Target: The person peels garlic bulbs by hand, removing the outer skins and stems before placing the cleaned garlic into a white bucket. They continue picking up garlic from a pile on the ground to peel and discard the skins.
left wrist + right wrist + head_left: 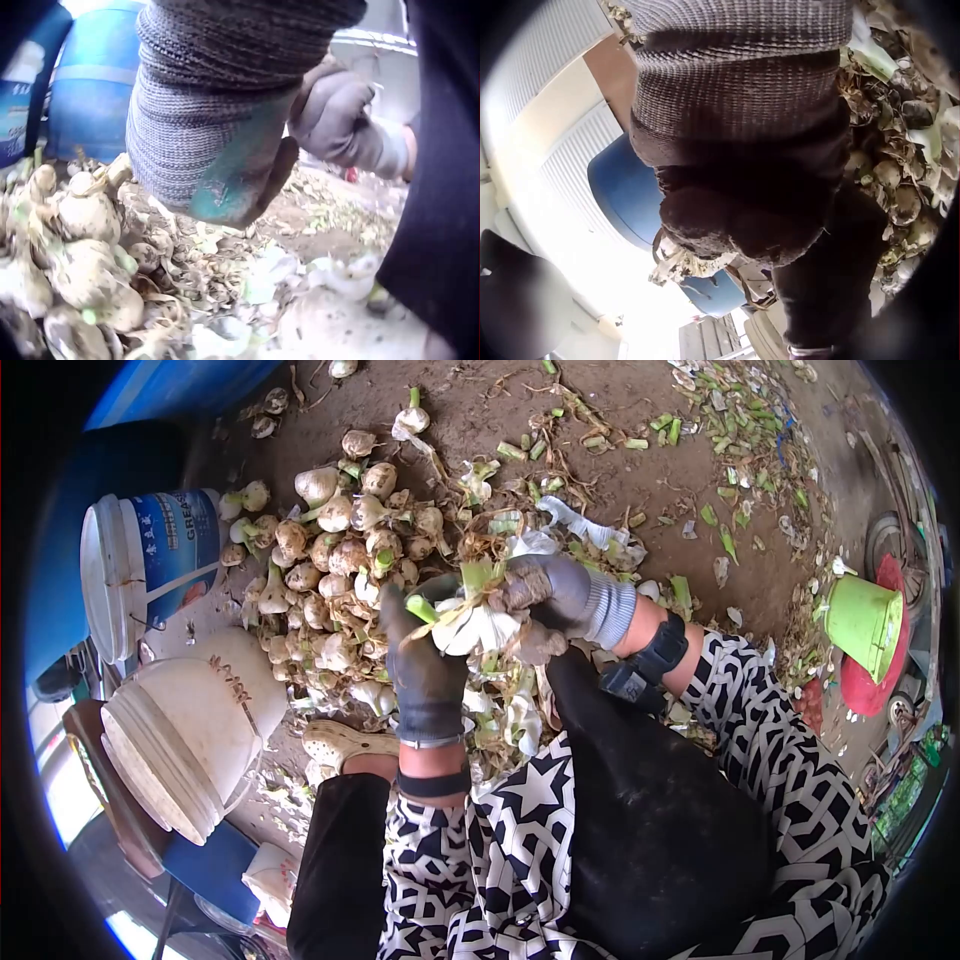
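In the head view both gloved hands meet over the heap, around a white garlic bulb (478, 630) with a short cut green stem. My left hand (428, 675) grips the bulb from the left, its fingers beside the stem. My right hand (555, 595) is curled against the bulb's other side, fingertips at its papery skin. In the right wrist view, pale garlic skin and roots (694, 266) show just beneath the right hand's curled fingers (772, 232). The left wrist view has the back of the left glove (187, 142) in front, hiding the bulb.
A heap of soil-stained garlic bulbs (335, 555) lies left of the hands. Beyond are cut green stems (525, 448) and scattered skins. At left stand a white bucket (200, 720) and a blue labelled bucket (170, 560); a lime-green bucket (862, 622) is at far right.
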A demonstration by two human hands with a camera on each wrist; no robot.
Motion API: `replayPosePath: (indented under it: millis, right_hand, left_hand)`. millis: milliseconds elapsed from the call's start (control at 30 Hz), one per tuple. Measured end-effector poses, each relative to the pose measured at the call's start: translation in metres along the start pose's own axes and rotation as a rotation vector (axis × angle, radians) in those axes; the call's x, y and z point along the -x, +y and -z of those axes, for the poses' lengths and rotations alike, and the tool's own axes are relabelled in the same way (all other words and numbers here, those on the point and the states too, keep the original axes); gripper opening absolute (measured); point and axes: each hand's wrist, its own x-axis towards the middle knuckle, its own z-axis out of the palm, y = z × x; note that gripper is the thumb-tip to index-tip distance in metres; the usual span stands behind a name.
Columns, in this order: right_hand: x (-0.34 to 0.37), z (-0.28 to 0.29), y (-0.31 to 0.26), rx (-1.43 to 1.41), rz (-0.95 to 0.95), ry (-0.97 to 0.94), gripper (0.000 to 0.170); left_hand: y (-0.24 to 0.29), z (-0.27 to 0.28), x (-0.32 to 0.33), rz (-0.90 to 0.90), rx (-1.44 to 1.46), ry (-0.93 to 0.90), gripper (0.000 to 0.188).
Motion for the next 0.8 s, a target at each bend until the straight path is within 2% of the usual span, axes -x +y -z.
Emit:
replayPosePath:
  millis: [100,133,167,233,267,367,400,433,500,533,567,633,700,733,767,800]
  right_hand:
    - [0.005,-0.002,-0.010,-0.175,-0.075,-0.094,0.029]
    - [0.008,-0.006,-0.012,-0.297,-0.152,-0.188,0.029]
    - [0.007,-0.007,-0.011,-0.298,-0.155,-0.188,0.029]
    - [0.006,-0.006,-0.011,-0.193,-0.159,-0.144,0.029]
    - [0.006,-0.006,-0.011,-0.192,-0.158,-0.144,0.029]
    - [0.012,0.001,-0.015,-0.254,-0.094,-0.321,0.024]
    - [0.014,0.008,-0.012,-0.035,0.022,-0.172,0.027]
    - [0.019,0.011,-0.013,-0.035,0.022,-0.172,0.027]
    - [0.035,0.021,-0.016,0.070,0.103,0.061,0.026]
    - [0.048,0.040,-0.013,-0.153,-0.059,0.090,0.037]
    - [0.052,0.048,-0.012,-0.041,0.072,0.019,0.024]
    - [0.080,0.033,-0.018,0.043,0.123,0.322,0.024]
    - [0.119,0.030,-0.030,0.422,0.156,0.425,0.026]
    - [0.142,0.041,-0.026,0.447,0.228,0.446,0.025]
    - [0.146,0.025,-0.032,0.471,0.300,0.466,0.024]
    - [0.162,0.001,-0.056,0.340,0.318,0.461,0.022]
  left_hand:
    - [0.007,0.005,0.013,0.254,0.993,-0.207,0.052]
    - [0.004,0.005,0.018,0.207,0.925,-0.209,0.056]
    - [0.001,0.001,0.022,0.208,0.925,-0.205,0.056]
    - [-0.003,-0.008,0.026,0.056,0.823,-0.203,0.052]
    - [0.000,-0.005,0.022,0.107,0.815,-0.178,0.045]
    - [0.011,-0.003,0.012,0.177,0.683,-0.234,0.035]
    - [0.011,0.000,0.009,0.140,0.806,-0.298,0.029]
    - [0.008,0.006,0.006,0.097,0.876,-0.360,0.027]
    - [0.020,0.002,0.012,-0.035,1.024,-0.364,0.025]
    - [0.025,0.007,0.009,-0.039,0.982,-0.430,0.025]
    - [0.017,0.019,0.003,0.062,1.055,-0.426,0.029]
    - [0.020,0.021,0.003,0.031,1.130,-0.365,0.035]
    - [0.026,0.019,0.006,0.070,1.152,-0.210,0.039]
    - [0.024,0.019,0.003,0.075,1.198,-0.159,0.040]
    - [0.020,0.022,0.001,0.068,1.196,-0.156,0.040]
    - [0.016,0.025,-0.001,0.081,1.225,-0.112,0.040]
